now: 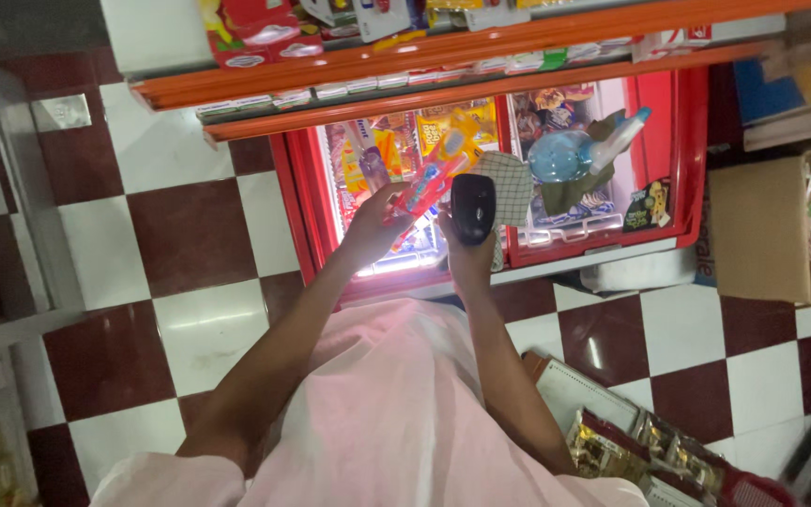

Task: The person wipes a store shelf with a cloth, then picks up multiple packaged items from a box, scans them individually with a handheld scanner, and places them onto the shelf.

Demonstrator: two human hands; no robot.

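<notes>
The left hand (373, 225) is clenched around a long red and yellow packet (434, 178), gripping it at its lower end, so the packet slants up toward 1 o'clock over the glass lid of a red chest freezer (678, 150). Just beside it, at 3 o'clock from the left hand, the right hand (469, 255) is grasping a black handheld scanner (473, 207), held upright with its head close to the packet's middle. Whether scanner and packet touch cannot be told.

A checked cloth (511, 186) lies on the freezer lid just at 3 o'clock of the scanner, and farther that way rests a blue spray bottle (570, 153) with its nozzle pointing to 2 o'clock. Through the lit lid show many coloured snack packets, too blurred to tell apart.

At 12 o'clock an orange shelf (443, 52) crosses above the freezer, carrying boxes. A brown cardboard box (762, 230) stands at 3 o'clock. At 5 o'clock, on the red and white checked floor (190, 235), a basket holds gold wrapped packs (603, 455).
</notes>
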